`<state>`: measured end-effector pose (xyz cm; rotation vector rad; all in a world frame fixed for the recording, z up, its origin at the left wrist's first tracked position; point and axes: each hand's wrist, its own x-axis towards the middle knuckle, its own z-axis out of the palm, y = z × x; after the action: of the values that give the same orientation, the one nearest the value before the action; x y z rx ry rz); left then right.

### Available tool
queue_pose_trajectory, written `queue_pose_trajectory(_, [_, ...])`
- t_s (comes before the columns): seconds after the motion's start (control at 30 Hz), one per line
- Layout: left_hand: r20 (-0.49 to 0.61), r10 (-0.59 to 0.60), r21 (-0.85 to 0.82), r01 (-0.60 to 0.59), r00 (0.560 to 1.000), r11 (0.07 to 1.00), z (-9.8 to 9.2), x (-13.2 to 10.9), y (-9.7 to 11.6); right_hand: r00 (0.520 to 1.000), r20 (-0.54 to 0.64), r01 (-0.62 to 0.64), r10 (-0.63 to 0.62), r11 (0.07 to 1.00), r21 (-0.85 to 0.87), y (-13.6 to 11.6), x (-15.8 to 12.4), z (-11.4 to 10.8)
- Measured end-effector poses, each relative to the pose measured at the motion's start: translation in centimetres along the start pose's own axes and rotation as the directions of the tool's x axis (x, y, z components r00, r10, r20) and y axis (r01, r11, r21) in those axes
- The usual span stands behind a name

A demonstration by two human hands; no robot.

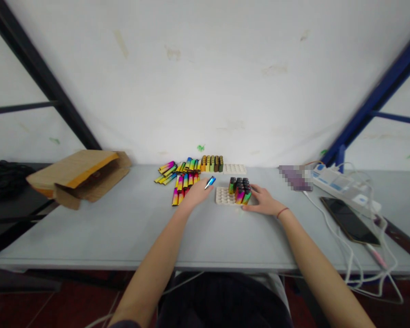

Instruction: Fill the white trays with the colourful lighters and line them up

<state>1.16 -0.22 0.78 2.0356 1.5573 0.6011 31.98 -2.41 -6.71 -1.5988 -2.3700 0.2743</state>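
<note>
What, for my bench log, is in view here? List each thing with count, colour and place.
loose lighters: a pile, rainbow, left of the front tray
blue lighter: one, in the left hand
front tray: one, white, table middle
upright lighters: a cluster, rainbow with dark tops, in the front tray's right part
back row: about five lighters, orange to green, by the wall
back tray: one, white, beside that row
cardboard box: one, brown, left
power strip: one, white and blue, right
phone: one, black, right
cables: several, white, right edge
table: one, grey
left hand: holds the blue lighter
right hand: against the front tray
</note>
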Motion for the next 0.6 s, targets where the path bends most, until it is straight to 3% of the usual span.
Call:
queue_pose_trajectory(0.07, [-0.028, 0.013, -0.336, -0.022, 1.0, 0.941, 0.8, 0.4, 0.1, 1.0, 0.004, -0.002, 0.002, 1.0, -0.008, 0.1, 0.0, 0.0])
queue_pose_trajectory(0.13, [-0.02, -0.041, -0.629, 0.019, 0.999, 0.777, 1.7, 0.6, 0.5, 1.0, 0.01, -0.009, 0.009, 1.0, -0.018, 0.1, 0.0, 0.1])
queue_pose_trajectory(0.2, [0.023, -0.112, -0.8, 0.086, 0.993, 0.594, 2.3, 0.5, 1.1, 1.0, 0.007, -0.009, 0.009, 1.0, -0.021, 0.2, 0.1, 0.1])
queue_pose_trajectory(0.33, [0.133, -0.208, -0.94, 0.19, 0.969, 0.284, 2.4, 0.2, 1.9, 1.0, 0.001, -0.003, 0.003, 1.0, -0.022, 0.3, 0.1, 0.2])
queue_pose_trajectory(0.4, [0.172, -0.224, -0.961, 0.214, 0.959, 0.177, 2.1, 0.3, 2.1, 1.0, 0.001, -0.014, 0.014, 1.0, -0.022, 0.3, 0.1, 0.3])
queue_pose_trajectory(0.5, [0.167, -0.264, -0.971, 0.205, 0.95, 0.124, 1.9, 0.4, 2.1, 1.0, -0.003, -0.023, 0.023, 1.0, -0.015, 0.2, 0.1, 0.2])
queue_pose_trajectory(0.6, [0.139, -0.287, -0.975, 0.182, 0.948, 0.131, 2.1, 0.4, 2.1, 1.0, 0.0, -0.012, 0.012, 1.0, -0.015, 0.1, 0.0, 0.1])
